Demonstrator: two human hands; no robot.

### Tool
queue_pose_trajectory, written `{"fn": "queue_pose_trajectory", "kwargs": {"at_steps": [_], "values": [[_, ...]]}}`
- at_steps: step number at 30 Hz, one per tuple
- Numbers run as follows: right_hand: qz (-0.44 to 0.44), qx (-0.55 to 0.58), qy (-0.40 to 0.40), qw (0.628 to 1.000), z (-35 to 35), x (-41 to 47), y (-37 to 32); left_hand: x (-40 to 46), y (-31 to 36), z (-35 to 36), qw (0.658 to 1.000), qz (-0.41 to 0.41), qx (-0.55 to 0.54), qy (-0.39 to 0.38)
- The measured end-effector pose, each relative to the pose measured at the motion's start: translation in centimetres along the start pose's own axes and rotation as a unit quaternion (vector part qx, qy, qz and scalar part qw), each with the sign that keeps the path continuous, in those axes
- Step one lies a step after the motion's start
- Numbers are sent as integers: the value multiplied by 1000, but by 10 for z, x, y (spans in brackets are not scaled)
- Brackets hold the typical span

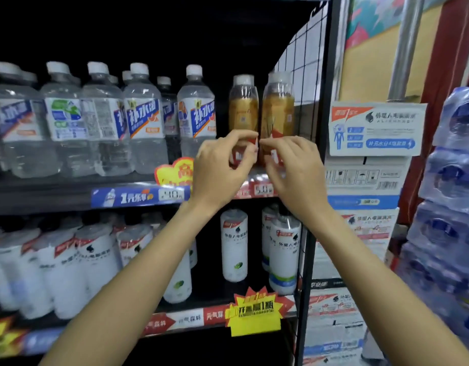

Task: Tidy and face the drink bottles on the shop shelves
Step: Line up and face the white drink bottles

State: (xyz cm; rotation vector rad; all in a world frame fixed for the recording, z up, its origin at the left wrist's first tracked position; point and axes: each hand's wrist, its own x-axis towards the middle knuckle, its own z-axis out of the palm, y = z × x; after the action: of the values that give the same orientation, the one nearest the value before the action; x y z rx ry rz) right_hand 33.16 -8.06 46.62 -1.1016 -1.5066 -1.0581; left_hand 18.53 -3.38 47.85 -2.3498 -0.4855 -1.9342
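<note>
While two amber tea bottles stand side by side at the right end of the upper shelf [69, 192], each is held low on its red label band. The left tea bottle [243, 107] is gripped by the left hand [220, 170], fingers and thumb curled round it; the right tea bottle [278, 109] is clamped in the grip of the right hand [294, 170]. Both bottles are upright and almost touching, just beside the wire side panel [304, 62]. Clear water bottles [142, 120] are ranged to their left on the same shelf. White bottles [234, 245] are seen on the lower shelf [191, 319]. Cartons [365, 180] and wrapped water packs [450, 207] are stacked at the right.
</note>
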Motion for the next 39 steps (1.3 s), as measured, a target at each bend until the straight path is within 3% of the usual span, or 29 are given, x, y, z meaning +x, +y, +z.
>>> {"fn": "queue_pose_trajectory", "kwargs": {"at_steps": [4,7,10,13,17,23,28,37,39], "values": [[-64,12,-4,998,-1,-64,-20,-68,-2,-13,994,74,72,37],[-68,33,-58,995,0,-109,-29,-117,-9,-16,995,45,94,-12],[-38,50,-145,987,3,-146,-35,-153,-15,-18,988,-50,101,-105],[20,88,-222,971,5,-173,-40,-179,-21,-17,961,-192,94,-178],[139,120,-297,937,11,-194,-39,-202,-29,-10,922,-335,30,-192],[244,157,-290,912,28,-214,-40,-228,-59,22,911,-373,-22,-177],[253,142,-297,910,62,-203,-39,-221,-83,50,893,-415,-97,-148],[308,157,-272,898,105,-205,-40,-217,-111,72,886,-391,-165,-190],[323,164,-267,893,107,-205,-46,-219,-104,56,906,-358,-115,-196]]}}
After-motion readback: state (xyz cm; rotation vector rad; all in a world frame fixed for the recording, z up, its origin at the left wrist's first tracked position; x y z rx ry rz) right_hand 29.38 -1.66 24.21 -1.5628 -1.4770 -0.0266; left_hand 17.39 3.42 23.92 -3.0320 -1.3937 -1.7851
